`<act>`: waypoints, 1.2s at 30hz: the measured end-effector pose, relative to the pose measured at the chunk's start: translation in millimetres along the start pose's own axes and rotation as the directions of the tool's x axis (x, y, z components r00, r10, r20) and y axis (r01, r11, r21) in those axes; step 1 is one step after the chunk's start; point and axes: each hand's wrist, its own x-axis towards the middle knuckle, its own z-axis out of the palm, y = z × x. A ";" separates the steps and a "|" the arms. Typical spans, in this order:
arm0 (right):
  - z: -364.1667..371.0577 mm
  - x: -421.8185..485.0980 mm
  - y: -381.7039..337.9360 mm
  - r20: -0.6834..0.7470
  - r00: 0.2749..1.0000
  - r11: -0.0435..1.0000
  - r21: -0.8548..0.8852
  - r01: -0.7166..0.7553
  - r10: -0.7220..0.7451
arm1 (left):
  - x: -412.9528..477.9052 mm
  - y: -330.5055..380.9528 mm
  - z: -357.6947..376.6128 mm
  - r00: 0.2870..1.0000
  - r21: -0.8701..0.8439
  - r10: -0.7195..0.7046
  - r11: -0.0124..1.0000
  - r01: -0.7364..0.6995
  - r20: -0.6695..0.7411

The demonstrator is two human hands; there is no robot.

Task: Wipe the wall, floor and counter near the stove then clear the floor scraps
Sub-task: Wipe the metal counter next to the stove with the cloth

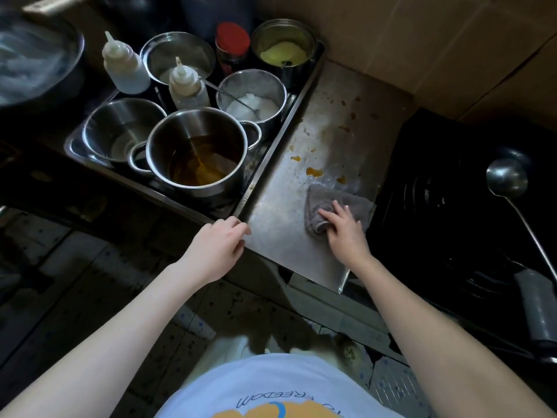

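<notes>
Steel counter serves as our reference. On its near half, toward the right edge, we find the grey cloth lying flat. The right hand presses it down with fingers spread and fairly straight: a flat press, not a clench. Just beyond the cloth, toward the counter's middle, orange-brown stains dot the surface, and smaller spots continue toward the far end. The left hand grasps the counter's near-left corner, fingers curled over the top edge and thumb below it.

Against the counter's left side sits a metal tray holding steel pots — the nearest pot holds amber liquid — plus two squeeze bottles and a red-capped jar. To the counter's right lies the black stove, with a ladle resting over it. Behind the counter stands a cardboard wall. Below its near edge we see speckled floor tiles.
</notes>
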 end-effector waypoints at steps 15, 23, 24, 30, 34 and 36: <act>32.8 -22.0 -27.8 0.101 0.974 0.979 -0.020 0.205 -0.202 | 11.4 1.0 6.4 0.999 -0.039 0.055 0.998 -0.055 -0.004; 36.5 22.6 -65.6 0.220 0.929 0.946 -0.065 0.317 -0.296 | 1.0 -14.0 1.8 0.999 -0.034 0.014 0.999 -0.016 -0.047; 36.0 28.6 -69.2 0.226 0.928 0.944 -0.078 0.321 -0.297 | 0.0 -15.1 0.7 0.999 -0.034 0.011 0.999 -0.012 -0.052; 23.0 61.5 -79.0 0.152 0.958 0.962 -0.092 0.257 -0.241 | -4.0 -18.6 -6.4 0.997 -0.043 0.009 0.999 -0.012 -0.071; 5.8 72.0 -59.0 0.032 0.999 1.000 -0.021 0.023 -0.022 | -5.6 -18.9 -9.7 0.996 -0.053 0.020 0.998 -0.024 -0.083; -4.3 65.7 -40.4 0.005 0.999 0.999 0.011 -0.038 0.038 | -5.8 -18.9 -10.1 0.996 -0.042 0.022 0.999 -0.026 -0.089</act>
